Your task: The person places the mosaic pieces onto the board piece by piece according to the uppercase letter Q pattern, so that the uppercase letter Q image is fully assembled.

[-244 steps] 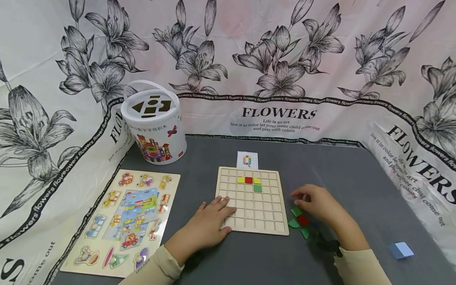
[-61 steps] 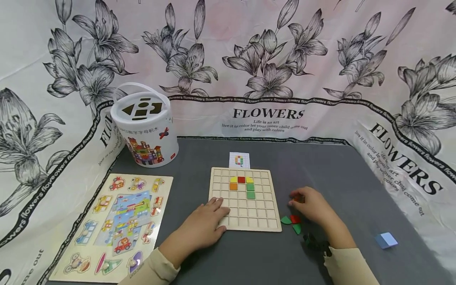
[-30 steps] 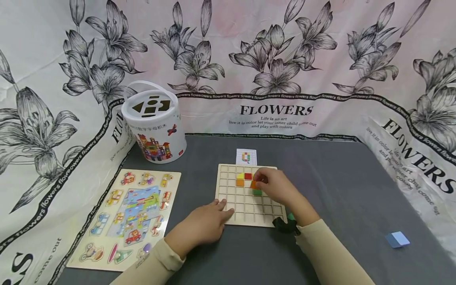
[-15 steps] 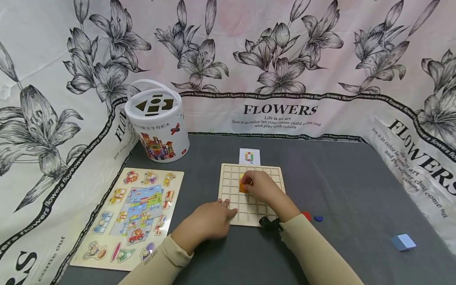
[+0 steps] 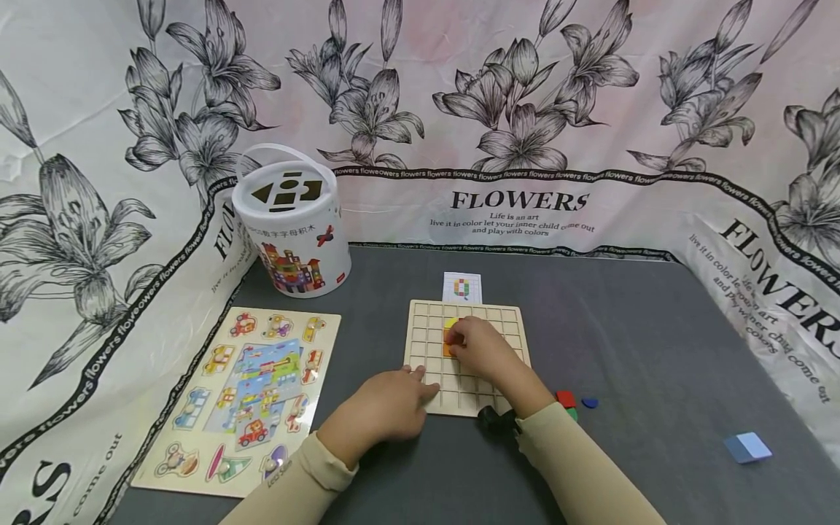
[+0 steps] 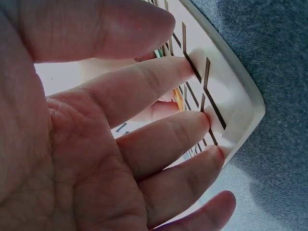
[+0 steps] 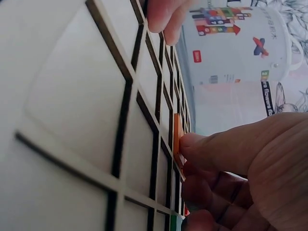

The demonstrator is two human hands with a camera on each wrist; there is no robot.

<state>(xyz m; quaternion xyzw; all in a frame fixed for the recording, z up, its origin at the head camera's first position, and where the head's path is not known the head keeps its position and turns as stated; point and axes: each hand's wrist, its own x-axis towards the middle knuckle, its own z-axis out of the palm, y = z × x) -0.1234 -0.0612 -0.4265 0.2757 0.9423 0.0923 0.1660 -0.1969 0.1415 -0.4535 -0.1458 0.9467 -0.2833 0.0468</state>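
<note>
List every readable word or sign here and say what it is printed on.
"FLOWERS", black capitals on the white flowered cloth backdrop.
"Life is an art", small line below it on that cloth.
Smaller lines beneath: too small to trust.
Characters on the white round bucket: too blurred.
Small pattern card: no words, only coloured squares.

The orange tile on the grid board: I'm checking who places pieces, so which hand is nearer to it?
Right. The right hand pinches the orange tile on the grid board; the left hand rests flat on the board's near left corner, apart from the tile.
</note>
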